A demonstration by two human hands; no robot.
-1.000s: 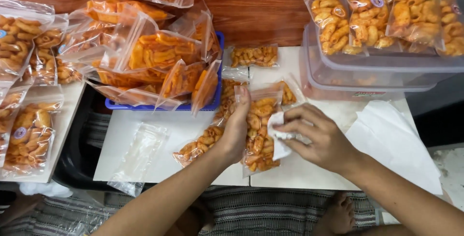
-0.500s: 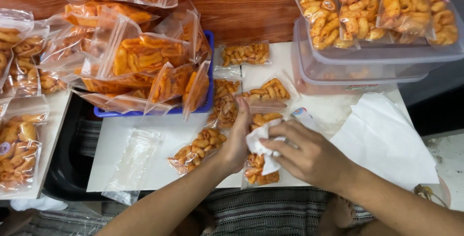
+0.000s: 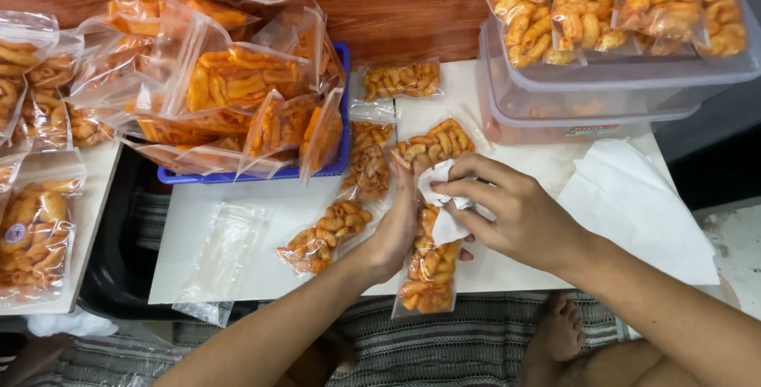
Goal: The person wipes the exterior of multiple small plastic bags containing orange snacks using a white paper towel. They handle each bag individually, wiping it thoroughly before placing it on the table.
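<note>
Wiping snack bag (image 3: pixel 428 272) w/ tissue (image 3: pixel 441 197) — both hands at table edge (image 3: pixel 507 280).

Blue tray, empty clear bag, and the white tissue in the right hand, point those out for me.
Blue tray (image 3: pixel 342 129): head view, on its right wall.
Empty clear bag (image 3: pixel 222 256): head view, on its middle, flat on the white table.
White tissue (image 3: pixel 445 227): head view, on the lower fold below the right hand's fingers.

left hand (image 3: pixel 392 232): bare, no rings | right hand (image 3: pixel 515 213): bare | forearms: sleeveless | feet: bare
</note>
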